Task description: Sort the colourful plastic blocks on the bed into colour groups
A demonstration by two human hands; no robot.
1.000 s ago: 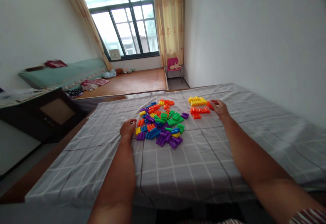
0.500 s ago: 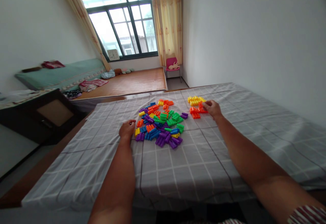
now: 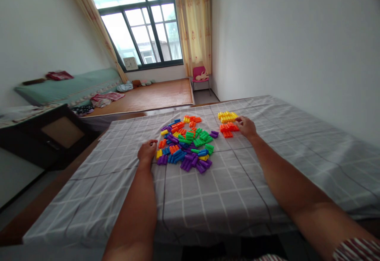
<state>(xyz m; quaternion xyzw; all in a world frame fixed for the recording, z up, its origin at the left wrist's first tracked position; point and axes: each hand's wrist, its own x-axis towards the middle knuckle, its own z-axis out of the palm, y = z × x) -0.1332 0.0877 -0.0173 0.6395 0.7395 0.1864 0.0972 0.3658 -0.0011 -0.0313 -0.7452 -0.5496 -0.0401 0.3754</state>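
A mixed pile of plastic tube-shaped toy blocks [image 3: 186, 137], in purple, blue, green, orange and yellow, lies on the checked grey cloth [image 3: 208, 197]. My left hand [image 3: 147, 150] rests at the pile's left edge, its fingers curled in, with no block visible in them. Right of the pile, orange blocks [image 3: 228, 129] lie together in front of a row of yellow blocks [image 3: 227, 116]. At the right end of the orange blocks is my right hand [image 3: 247, 126], thumb and fingers slightly apart. Its fingertips are close to the orange and yellow blocks; contact is hard to make out.
A single purple block [image 3: 214, 134] lies between the pile and the orange group. Beyond the cloth-covered table is a low bed [image 3: 160, 93] with fabric on it. A dark cabinet [image 3: 56, 134] stands left, a pink chair [image 3: 200, 75] at the back, a white wall [image 3: 282, 47] right.
The orange block that was tilted up in my right hand now lies down with the other orange blocks. My right hand's fingers have loosened; my left hand has stayed in place.
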